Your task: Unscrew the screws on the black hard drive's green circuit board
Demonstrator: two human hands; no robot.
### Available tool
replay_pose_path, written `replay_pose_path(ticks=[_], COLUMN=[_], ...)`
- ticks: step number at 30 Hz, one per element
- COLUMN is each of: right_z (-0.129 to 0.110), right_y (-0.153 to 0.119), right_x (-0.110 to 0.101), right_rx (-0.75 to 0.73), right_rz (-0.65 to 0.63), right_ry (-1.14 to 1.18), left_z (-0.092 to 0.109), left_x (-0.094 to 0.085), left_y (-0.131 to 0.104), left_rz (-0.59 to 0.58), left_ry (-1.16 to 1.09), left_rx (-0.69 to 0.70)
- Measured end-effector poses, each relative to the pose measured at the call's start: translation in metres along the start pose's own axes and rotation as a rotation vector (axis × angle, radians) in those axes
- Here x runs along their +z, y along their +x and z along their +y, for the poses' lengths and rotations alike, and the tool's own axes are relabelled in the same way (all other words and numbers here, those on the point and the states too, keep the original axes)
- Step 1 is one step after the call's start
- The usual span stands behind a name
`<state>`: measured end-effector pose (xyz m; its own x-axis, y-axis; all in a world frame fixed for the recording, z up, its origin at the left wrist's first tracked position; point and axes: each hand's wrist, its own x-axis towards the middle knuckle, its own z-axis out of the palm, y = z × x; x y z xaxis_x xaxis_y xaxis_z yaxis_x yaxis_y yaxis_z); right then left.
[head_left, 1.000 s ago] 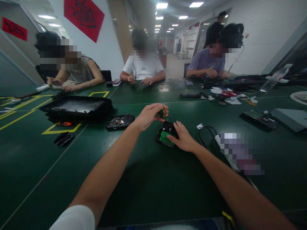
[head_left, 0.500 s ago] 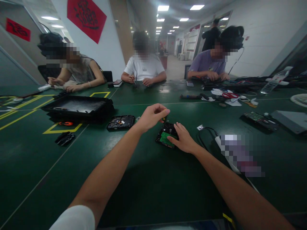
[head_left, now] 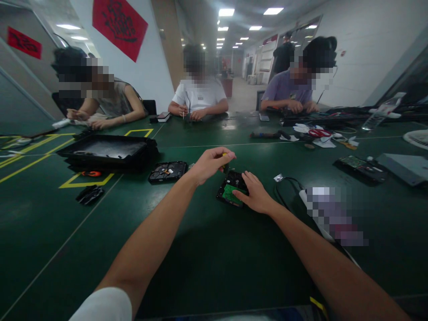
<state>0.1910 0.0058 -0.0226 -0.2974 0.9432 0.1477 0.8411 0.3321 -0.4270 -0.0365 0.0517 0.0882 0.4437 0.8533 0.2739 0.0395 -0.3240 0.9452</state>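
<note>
Above the table's middle: the left hand (head_left: 216, 164) is curled, thumb and fingers pinching a tool (head_left: 226, 169) with yellow and black parts; most of it is hidden, so whether its tip touches anything cannot be told.
Right hand (head_left: 254, 192): unclenched, fingers stretched out, laid on the right side of the drive, thumb over the green board.
Drive (head_left: 230, 191): lying flat on the green table (head_left: 214, 249), board up, under the right hand and just below the tool.
Beside the left wrist: a second drive (head_left: 167, 172), flat and apart from the first.
Farther left: black trays (head_left: 133, 161), stacked, with an orange item (head_left: 92, 174) at their near edge and a black bundle (head_left: 89, 195) nearer the wearer.
Right of the right hand: a cable (head_left: 292, 179) and a power strip (head_left: 314, 214), partly blurred out.
Farther right: a third drive (head_left: 359, 169) near a grey box (head_left: 406, 167).
Behind these: papers (head_left: 326, 142) and a tilted bottle (head_left: 381, 115).
Across the table: three seated people, the middle one in a white shirt (head_left: 199, 96); another person (head_left: 283, 58) stands behind, at right.
Wall: a red poster (head_left: 120, 26).
</note>
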Motion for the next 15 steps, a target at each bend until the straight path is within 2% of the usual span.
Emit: replay_pose_path(ticks=[4,8,11,15], right_z=[0.0,-0.002,-0.003,-0.002], right_y=[0.0,-0.001,-0.001,-0.002], right_x=[-0.001,-0.003,-0.004,-0.004], right_rx=[0.0,0.014,0.014,0.015], right_rz=[-0.003,-0.015,-0.023,-0.025], right_ry=[0.002,0.006,0.001,0.009], left_z=[0.004,0.01,0.012,0.009], left_x=[-0.001,0.002,0.003,0.002], left_y=[-0.002,-0.005,-0.005,-0.003], left_rz=[-0.055,-0.122,-0.107,-0.038], left_ry=[-0.051,-0.258,-0.335,-0.229], left_rx=[-0.026,-0.118,-0.156,-0.136])
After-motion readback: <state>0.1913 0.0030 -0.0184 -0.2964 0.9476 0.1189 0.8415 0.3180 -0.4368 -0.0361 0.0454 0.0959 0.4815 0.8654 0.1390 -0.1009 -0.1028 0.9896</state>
